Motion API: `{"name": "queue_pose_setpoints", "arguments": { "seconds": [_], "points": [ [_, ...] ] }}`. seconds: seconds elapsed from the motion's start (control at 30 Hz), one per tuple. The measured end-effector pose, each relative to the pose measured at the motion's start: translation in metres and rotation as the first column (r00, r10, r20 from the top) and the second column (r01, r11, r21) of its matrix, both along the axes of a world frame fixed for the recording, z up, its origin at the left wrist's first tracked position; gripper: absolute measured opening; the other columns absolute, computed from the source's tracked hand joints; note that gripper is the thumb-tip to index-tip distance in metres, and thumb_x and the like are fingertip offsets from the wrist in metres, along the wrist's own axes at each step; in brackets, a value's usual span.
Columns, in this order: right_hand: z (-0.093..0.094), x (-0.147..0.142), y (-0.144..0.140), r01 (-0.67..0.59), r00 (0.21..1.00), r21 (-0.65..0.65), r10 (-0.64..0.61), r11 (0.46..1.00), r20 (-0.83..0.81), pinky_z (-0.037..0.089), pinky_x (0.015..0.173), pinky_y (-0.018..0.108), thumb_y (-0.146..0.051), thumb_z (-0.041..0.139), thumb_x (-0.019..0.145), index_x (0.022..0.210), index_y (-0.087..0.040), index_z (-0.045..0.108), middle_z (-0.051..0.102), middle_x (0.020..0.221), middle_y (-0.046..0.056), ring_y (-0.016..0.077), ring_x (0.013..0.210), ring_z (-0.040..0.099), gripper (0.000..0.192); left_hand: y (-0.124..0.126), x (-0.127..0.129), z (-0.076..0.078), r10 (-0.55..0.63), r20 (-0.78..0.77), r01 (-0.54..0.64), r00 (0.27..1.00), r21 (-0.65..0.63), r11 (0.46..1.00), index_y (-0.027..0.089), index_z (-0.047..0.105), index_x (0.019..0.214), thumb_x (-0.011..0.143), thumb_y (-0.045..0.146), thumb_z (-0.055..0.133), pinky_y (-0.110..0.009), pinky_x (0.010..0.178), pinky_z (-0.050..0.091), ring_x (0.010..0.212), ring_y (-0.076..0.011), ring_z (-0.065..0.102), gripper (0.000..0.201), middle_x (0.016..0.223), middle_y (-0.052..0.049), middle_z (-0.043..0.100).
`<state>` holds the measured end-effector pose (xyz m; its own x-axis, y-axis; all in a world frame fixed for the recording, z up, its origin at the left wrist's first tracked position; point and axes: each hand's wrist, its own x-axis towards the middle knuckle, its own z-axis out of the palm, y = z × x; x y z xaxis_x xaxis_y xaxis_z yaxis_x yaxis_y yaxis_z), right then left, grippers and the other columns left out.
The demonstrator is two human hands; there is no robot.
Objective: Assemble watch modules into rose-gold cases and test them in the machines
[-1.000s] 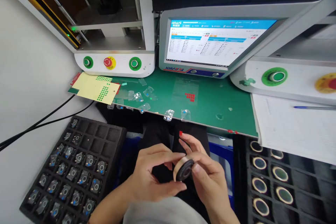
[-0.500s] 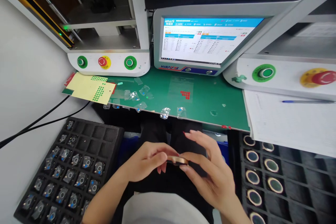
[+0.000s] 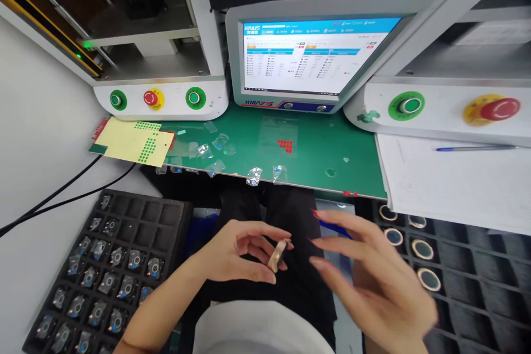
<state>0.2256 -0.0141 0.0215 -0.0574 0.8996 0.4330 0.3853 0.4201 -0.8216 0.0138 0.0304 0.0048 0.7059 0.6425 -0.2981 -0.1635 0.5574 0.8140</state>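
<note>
Above my lap, my left hand (image 3: pixel 243 251) holds a round gold-rimmed watch case (image 3: pixel 277 255) between thumb and fingers. The piece is tilted up on edge, so its rim faces me and its faces are mostly hidden. To its right, my right hand (image 3: pixel 365 271) is apart from it, fingers stretched and spread with nothing between them. Beyond that hand lies a black tray (image 3: pixel 460 293) with round gold-rimmed pieces (image 3: pixel 423 249) in some pockets. On the left, another black tray (image 3: pixel 160 213) carries many film-wrapped parts (image 3: pixel 117 256) with blue dots.
A green work surface (image 3: pixel 315 160) bears scraps of clear film (image 3: pixel 254 176), red stickers (image 3: pixel 285 146) and a yellow sticker sheet (image 3: pixel 130 141). Behind it stand a monitor (image 3: pixel 307 61) and machine panels with green buttons (image 3: pixel 194 98) and red stop buttons (image 3: pixel 500 109). A pen (image 3: pixel 477 148) rests on papers (image 3: pixel 448 182).
My right hand has let go of the watch case and moved right, its fingers spreading. The case, now in my left hand alone, has turned from lying flat to standing on edge. The view has shifted slightly.
</note>
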Motion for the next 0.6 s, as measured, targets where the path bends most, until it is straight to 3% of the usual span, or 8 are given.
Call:
{"name": "queue_pose_setpoints", "arguments": {
  "seconds": [0.07,0.17,0.33,0.5,0.6],
  "points": [
    [0.0,-0.002,-0.006,0.098,0.97,-0.114,-0.121,0.989,-0.213,0.056,0.077,0.028,-0.004,0.065,0.085,0.093,-0.023,0.066,0.066,0.098,0.005,0.0165,0.089,0.065,0.021,-0.006,0.002,0.004,0.189,0.003,-0.185,0.982,0.202,0.962,0.028,0.072,0.12,0.067,0.018,0.092,-0.029,0.081,0.062,0.09,-0.0197,0.073,0.058,0.111,-0.007,0.071],
    [0.005,-0.01,-0.008,-0.002,0.906,-0.264,-0.11,0.964,-0.409,0.056,0.063,0.021,-0.008,0.066,0.085,0.084,-0.023,0.067,0.063,0.077,0.001,0.0129,0.071,0.063,0.015,-0.012,0.004,0.011,0.338,-0.003,-0.299,0.941,0.457,0.838,0.032,0.068,0.126,0.072,0.017,0.089,-0.028,0.083,0.063,0.092,-0.0185,0.072,0.06,0.114,-0.006,0.069],
    [0.008,-0.022,-0.006,-0.186,0.832,-0.432,-0.093,0.882,-0.547,0.059,0.066,0.021,-0.021,0.074,0.083,0.076,-0.023,0.072,0.07,0.084,0.004,0.014,0.072,0.069,0.008,-0.017,0.006,0.019,0.385,-0.072,-0.216,0.92,0.727,0.652,0.029,0.061,0.135,0.079,0.02,0.083,-0.027,0.085,0.063,0.096,-0.0185,0.071,0.06,0.118,-0.008,0.068],
    [0.002,-0.022,-0.013,-0.161,0.835,-0.442,-0.117,0.882,-0.537,0.06,0.074,0.024,-0.025,0.073,0.085,0.077,-0.025,0.073,0.068,0.097,0.006,0.0162,0.083,0.069,0.008,-0.018,0.006,0.022,0.449,-0.107,-0.124,0.887,0.882,0.455,0.021,0.059,0.136,0.085,0.022,0.079,-0.029,0.091,0.061,0.103,-0.0207,0.071,0.055,0.12,-0.011,0.07],
    [0.004,-0.021,-0.014,-0.136,0.857,-0.425,-0.109,0.895,-0.504,0.061,0.077,0.027,-0.025,0.072,0.086,0.078,-0.025,0.073,0.067,0.102,0.007,0.017,0.084,0.069,0.008,-0.018,0.007,0.023,0.455,-0.121,-0.084,0.882,0.911,0.403,0.02,0.059,0.136,0.087,0.022,0.076,-0.03,0.092,0.061,0.104,-0.0206,0.071,0.052,0.119,-0.012,0.07]
  ]
}}
